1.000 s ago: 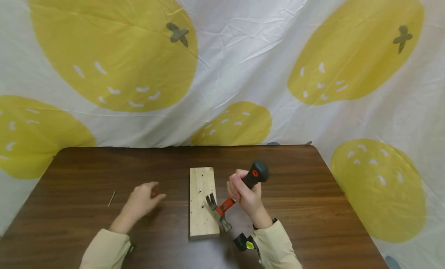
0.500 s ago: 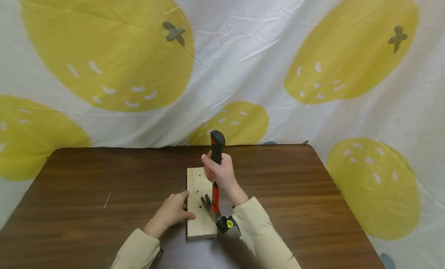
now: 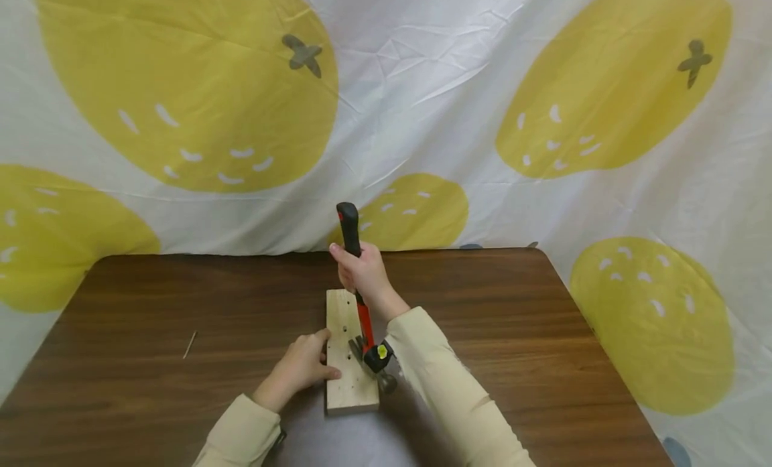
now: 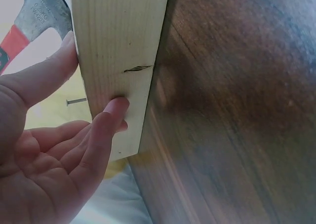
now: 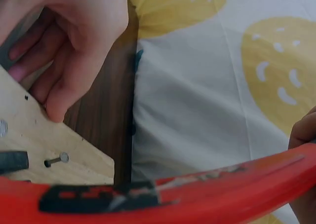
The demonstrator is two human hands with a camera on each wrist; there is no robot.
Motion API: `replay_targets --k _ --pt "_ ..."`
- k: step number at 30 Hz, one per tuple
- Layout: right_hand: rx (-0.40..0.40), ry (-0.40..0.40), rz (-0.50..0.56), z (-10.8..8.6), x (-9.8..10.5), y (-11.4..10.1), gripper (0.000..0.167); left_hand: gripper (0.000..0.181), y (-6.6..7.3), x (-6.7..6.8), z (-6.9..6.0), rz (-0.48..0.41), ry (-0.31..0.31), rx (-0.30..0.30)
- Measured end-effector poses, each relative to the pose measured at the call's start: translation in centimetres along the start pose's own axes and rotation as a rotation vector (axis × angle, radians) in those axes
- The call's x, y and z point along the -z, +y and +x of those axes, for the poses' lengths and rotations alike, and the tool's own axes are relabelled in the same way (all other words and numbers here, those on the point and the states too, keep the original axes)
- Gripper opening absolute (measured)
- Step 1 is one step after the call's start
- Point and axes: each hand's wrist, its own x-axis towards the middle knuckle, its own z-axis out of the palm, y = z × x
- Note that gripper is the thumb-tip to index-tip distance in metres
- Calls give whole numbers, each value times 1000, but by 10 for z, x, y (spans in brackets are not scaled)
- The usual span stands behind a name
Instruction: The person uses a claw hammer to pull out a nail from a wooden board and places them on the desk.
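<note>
In the head view my right hand [image 3: 369,279] grips the black handle of a claw hammer [image 3: 364,325]. The handle stands nearly upright, leaning slightly left. Its claw lies low over the wooden board [image 3: 352,394], close to a nail in it; contact is unclear. My right wrist camera covers part of the hammer head. My left hand [image 3: 301,366] holds the board's left edge, thumb on top and fingers against the side. From the right wrist, a bent-looking nail [image 5: 63,158] sticks up beside the claw [image 5: 14,161]. A nail [image 4: 76,101] also protrudes in the left wrist view.
A loose nail [image 3: 189,344] lies on the brown wooden table [image 3: 512,333], left of the left hand. Behind the table hangs a white cloth [image 3: 422,85] with yellow fruit shapes. The board has several small holes.
My left hand has moved right from above the table to the board's edge. The right hand has swung the hammer handle upright and leftward, with its claw over the board.
</note>
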Motion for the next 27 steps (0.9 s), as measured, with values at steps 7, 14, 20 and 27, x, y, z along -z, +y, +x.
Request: replay_targets --k 7,14,20,27 --pt "-17 -17 31 8 -2 3 40 62 -1 0 -1 -2 -2 1" --pt "-22 -33 50 14 -5 4 41 62 -1 0 -1 -16 -17 14" --pt "-15 -28 50 20 -7 5 40 64 -1 0 0 1 -24 14" --pt "17 -25 62 25 -12 7 31 64 -1 -1 1 2 -6 -5"
